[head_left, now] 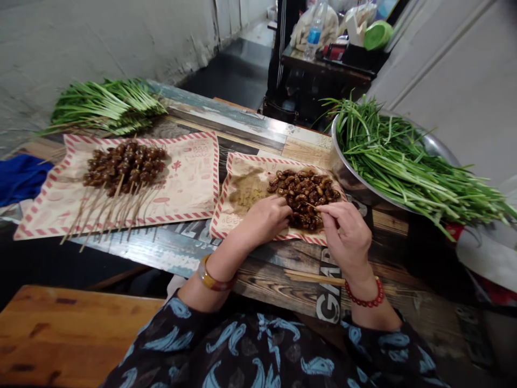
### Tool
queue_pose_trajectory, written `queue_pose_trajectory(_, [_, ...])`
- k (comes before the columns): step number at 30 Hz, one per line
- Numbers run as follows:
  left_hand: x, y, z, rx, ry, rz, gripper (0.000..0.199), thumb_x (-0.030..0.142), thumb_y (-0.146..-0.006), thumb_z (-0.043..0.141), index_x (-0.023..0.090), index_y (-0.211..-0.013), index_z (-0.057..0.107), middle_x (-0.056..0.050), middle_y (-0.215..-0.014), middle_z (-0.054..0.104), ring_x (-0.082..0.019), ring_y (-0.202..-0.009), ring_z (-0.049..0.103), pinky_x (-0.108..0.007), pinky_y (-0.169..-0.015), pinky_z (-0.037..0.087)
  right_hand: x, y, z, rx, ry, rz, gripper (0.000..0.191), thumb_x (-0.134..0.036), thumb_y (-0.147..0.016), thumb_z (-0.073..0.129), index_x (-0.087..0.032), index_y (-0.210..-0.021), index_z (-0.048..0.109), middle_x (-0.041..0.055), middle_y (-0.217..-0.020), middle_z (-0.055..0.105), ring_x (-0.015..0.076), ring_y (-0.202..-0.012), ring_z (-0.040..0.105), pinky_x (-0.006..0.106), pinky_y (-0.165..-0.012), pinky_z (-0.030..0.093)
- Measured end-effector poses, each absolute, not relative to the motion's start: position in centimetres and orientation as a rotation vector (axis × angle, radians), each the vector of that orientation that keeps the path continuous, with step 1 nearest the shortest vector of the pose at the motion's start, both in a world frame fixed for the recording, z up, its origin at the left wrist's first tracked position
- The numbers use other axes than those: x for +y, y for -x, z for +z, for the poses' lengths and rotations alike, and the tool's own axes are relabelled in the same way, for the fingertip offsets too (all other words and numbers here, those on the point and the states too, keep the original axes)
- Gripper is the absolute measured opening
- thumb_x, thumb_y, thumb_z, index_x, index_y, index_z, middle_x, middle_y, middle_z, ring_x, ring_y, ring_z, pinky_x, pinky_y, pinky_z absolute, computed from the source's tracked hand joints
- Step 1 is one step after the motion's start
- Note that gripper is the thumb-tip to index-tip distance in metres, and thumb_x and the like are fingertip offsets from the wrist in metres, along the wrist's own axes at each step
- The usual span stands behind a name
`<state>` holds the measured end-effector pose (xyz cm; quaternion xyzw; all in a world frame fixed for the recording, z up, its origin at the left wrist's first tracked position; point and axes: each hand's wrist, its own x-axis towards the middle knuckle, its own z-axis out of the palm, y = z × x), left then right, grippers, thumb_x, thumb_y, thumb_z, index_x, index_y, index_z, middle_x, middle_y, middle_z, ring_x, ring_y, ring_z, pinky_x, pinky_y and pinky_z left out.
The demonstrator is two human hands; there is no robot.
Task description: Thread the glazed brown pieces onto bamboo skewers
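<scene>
A pile of glossy brown pieces [305, 191] lies on the right paper sheet [238, 161], which has a dark wet stain. My left hand [269, 218] is at the pile's left edge, its fingers curled together; what they hold, if anything, is hidden. At the pile's lower right, my right hand [347, 231] pinches a thin stick whose tip points into the pieces. More loose sticks [311, 277] lie on the table beneath my right wrist. On the left paper sheet [189, 188], skewers threaded with brown pieces [127, 164] are heaped, bare ends toward me.
Green stalks [109, 105] lie at the table's back left. A metal bowl [355, 180] heaped with long green leaves stands at the right. A blue cloth [24, 178] is at the far left, a wooden bench [76, 334] below. Behind, a person's dark-trousered leg [278, 54] stands beside a cluttered table.
</scene>
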<state>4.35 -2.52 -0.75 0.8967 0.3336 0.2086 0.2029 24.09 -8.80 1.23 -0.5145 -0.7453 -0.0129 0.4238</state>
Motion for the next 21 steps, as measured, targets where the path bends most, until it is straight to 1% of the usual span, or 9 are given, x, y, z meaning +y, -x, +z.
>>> queue_pose_trajectory(2, [-2.4, -4.2, -0.6, 0.924, -2.169, 0.817, 0.015, 0.022, -0.084, 0.06, 0.016, -0.092, 0.072, -0.008, -0.087, 0.067, -0.018, -0.081, 0.058, -0.033, -0.076, 0.046, -8.8, -24.1, 1.2, -1.867, 1.286, -0.034, 0.017, -0.015, -0.094, 0.054, -0.024, -0.101, 0.067, 0.0053, -0.092, 0.07, 0.0177, -0.087, 0.066, 0.035, -0.082, 0.056])
queue_pose_trajectory(5, [-2.1, -4.0, -0.4, 0.841, -1.476, 1.014, 0.026, 0.031, -0.082, 0.066, 0.019, -0.105, 0.071, -0.004, -0.084, 0.067, -0.013, -0.074, 0.058, -0.027, -0.069, 0.046, -9.0, -23.9, 1.2, -1.886, 1.271, -0.029, 0.019, -0.013, -0.092, 0.056, -0.023, -0.104, 0.067, 0.0058, -0.093, 0.07, 0.017, -0.086, 0.067, 0.034, -0.081, 0.056])
queue_pose_trajectory(7, [-2.0, -3.8, -0.2, 0.77, -1.087, 1.034, 0.03, 0.033, -0.079, 0.071, 0.02, -0.105, 0.072, -0.002, -0.08, 0.066, -0.009, -0.067, 0.056, -0.022, -0.062, 0.045, -9.2, -23.7, 1.2, -1.919, 1.261, -0.026, 0.022, -0.012, -0.091, 0.056, -0.023, -0.107, 0.067, 0.0062, -0.093, 0.071, 0.0167, -0.085, 0.066, 0.033, -0.08, 0.056])
queue_pose_trajectory(9, [-1.9, -3.8, -0.1, 0.704, -0.844, 1.017, 0.03, 0.032, -0.073, 0.077, 0.019, -0.1, 0.073, -0.001, -0.078, 0.066, -0.007, -0.062, 0.055, -0.018, -0.056, 0.042, -9.4, -23.5, 1.0, -1.961, 1.249, -0.033, 0.024, -0.012, -0.091, 0.057, -0.023, -0.11, 0.067, 0.0062, -0.093, 0.071, 0.0169, -0.084, 0.066, 0.033, -0.078, 0.055])
queue_pose_trajectory(11, [-1.9, -3.9, 0.0, 0.656, -0.735, 0.978, 0.03, 0.031, -0.069, 0.08, 0.018, -0.096, 0.073, -0.002, -0.078, 0.066, -0.006, -0.061, 0.056, -0.017, -0.053, 0.042, -9.6, -23.4, 0.8, -1.996, 1.255, -0.044, 0.027, -0.012, -0.09, 0.057, -0.023, -0.112, 0.067, 0.006, -0.091, 0.071, 0.0171, -0.082, 0.066, 0.033, -0.076, 0.055])
queue_pose_trajectory(13, [-2.0, -4.2, 0.0, 0.626, -0.703, 0.941, 0.03, 0.03, -0.069, 0.08, 0.017, -0.094, 0.072, -0.002, -0.078, 0.066, -0.007, -0.061, 0.059, -0.017, -0.053, 0.043, -9.6, -23.4, 0.5, -2.019, 1.281, -0.038, 0.028, -0.013, -0.091, 0.057, -0.023, -0.114, 0.067, 0.006, -0.089, 0.071, 0.0171, -0.081, 0.065, 0.032, -0.075, 0.054])
queue_pose_trajectory(17, [-2.3, -4.6, 0.0, 0.6, -0.711, 0.914, 0.032, 0.028, -0.069, 0.081, 0.016, -0.096, 0.07, -0.001, -0.077, 0.066, -0.008, -0.062, 0.062, -0.018, -0.057, 0.048, -9.5, -23.4, 0.0, -2.031, 1.317, -0.022, 0.03, -0.014, -0.092, 0.054, -0.023, -0.117, 0.067, 0.0063, -0.089, 0.07, 0.0161, -0.078, 0.064, 0.03, -0.071, 0.053])
queue_pose_trajectory(21, [-2.5, -4.7, 0.0, 0.578, -0.719, 0.907, 0.034, 0.025, -0.069, 0.081, 0.015, -0.098, 0.067, -0.003, -0.083, 0.069, -0.009, -0.066, 0.065, -0.02, -0.061, 0.051, -9.4, -23.4, -0.1, -2.034, 1.334, -0.022, 0.03, -0.015, -0.092, 0.054, -0.024, -0.117, 0.067, 0.0056, -0.087, 0.07, 0.0156, -0.076, 0.064, 0.029, -0.069, 0.052])
